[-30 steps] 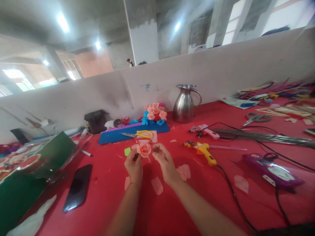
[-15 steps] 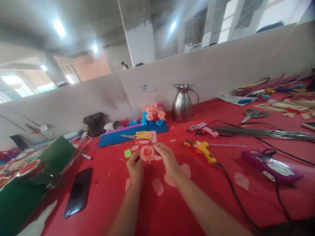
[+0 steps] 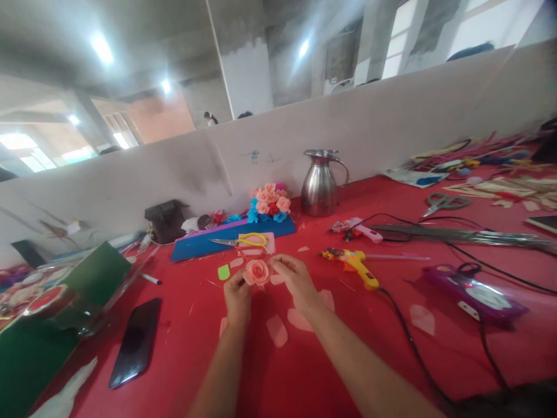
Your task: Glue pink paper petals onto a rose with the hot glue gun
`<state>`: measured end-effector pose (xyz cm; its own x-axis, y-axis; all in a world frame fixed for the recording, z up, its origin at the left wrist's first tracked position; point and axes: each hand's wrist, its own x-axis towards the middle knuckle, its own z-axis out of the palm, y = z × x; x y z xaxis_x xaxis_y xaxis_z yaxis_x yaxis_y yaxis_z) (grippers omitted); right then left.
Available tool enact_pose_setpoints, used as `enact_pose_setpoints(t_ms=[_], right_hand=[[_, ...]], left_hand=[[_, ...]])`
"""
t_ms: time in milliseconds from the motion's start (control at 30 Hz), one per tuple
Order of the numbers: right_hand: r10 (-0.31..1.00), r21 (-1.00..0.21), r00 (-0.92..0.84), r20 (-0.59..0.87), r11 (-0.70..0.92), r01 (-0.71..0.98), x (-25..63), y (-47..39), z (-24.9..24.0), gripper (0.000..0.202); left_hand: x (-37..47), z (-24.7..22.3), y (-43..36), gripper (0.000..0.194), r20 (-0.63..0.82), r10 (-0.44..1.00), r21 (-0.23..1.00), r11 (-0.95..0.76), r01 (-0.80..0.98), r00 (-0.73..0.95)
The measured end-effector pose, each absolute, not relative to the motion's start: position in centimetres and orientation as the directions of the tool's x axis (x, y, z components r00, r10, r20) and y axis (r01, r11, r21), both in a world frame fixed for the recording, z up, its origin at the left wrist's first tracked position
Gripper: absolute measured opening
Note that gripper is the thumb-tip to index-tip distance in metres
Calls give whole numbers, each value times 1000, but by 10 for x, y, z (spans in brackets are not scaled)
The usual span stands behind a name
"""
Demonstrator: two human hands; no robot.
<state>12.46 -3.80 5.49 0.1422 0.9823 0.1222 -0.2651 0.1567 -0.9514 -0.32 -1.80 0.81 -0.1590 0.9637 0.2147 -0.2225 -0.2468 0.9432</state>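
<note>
A pink paper rose (image 3: 257,272) is held up between my two hands, just above the red table. My left hand (image 3: 237,295) pinches it low on its left side. At the flower's upper right edge, the thumb and fingers of my right hand (image 3: 296,281) are pinched on an outer petal. Loose pink petal pieces (image 3: 277,330) lie on the table below and around my hands. Just beyond the rose are yellow-handled scissors (image 3: 252,239) on a pink paper sheet (image 3: 270,244). A small green paper piece (image 3: 223,272) rests left of the flower.
A yellow glue gun (image 3: 357,267) and a pink one (image 3: 363,230) lie right, with cords trailing to a purple power strip (image 3: 474,295). Behind stand a steel jug (image 3: 319,184) and a bunch of paper roses (image 3: 270,203). A phone (image 3: 136,341) lies left, beside a green board (image 3: 39,354).
The rose has turned slightly in my fingers and sits a little further left in view. Both hands keep their pinch. The whole view has shifted slightly.
</note>
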Motion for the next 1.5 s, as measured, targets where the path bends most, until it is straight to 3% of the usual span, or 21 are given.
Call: enact_pose_setpoints(t_ms=[467, 867, 1133, 1500], right_hand=[[965, -965, 154, 214, 234, -123, 122, -38, 53, 8], [994, -962, 111, 21, 50, -267, 122, -43, 56, 19], [989, -915, 114, 100, 136, -379, 117, -45, 63, 20], [989, -915, 79, 126, 147, -375, 116, -45, 60, 28]], left_hand=[[-6, 5, -15, 13, 248, 948, 938, -286, -196, -198], [-4, 10, -15, 11, 236, 948, 910, -292, -293, -212], [-5, 11, -16, 13, 223, 959, 901, -271, -339, -174], [-6, 12, -14, 15, 259, 937, 890, -325, -320, -234]])
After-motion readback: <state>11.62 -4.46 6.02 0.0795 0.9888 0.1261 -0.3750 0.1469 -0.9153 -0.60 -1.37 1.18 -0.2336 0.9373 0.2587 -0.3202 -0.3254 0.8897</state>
